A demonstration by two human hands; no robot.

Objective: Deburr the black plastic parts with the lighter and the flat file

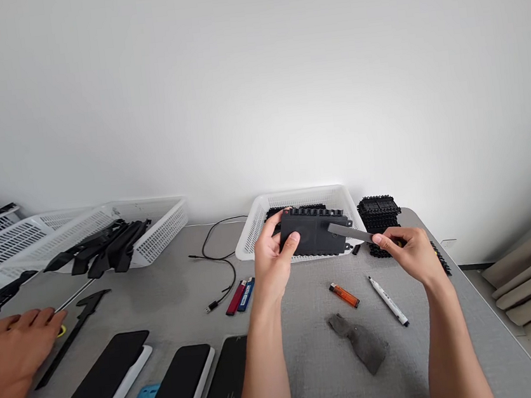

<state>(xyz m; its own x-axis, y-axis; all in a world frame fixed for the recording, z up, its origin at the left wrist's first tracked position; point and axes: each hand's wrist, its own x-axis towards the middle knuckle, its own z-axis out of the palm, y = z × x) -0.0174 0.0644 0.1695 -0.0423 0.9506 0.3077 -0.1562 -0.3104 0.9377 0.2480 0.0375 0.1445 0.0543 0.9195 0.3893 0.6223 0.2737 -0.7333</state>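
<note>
The inside of the white basket (pixel 250 229) is mostly hidden by the black plate (pixel 310 233), and the handle of the flat grey tool (pixel 352 234) disappears inside the right hand (pixel 413 252), which is closed around it. Another person's hand (pixel 23 341) is cut by the picture's left side. The plate is flat and dark, with small ridged loops along its long edges; it is held up, tilted, over the basket. The left hand (pixel 274 255) grips its left end. Whether the tool touches its face, I cannot tell
</note>
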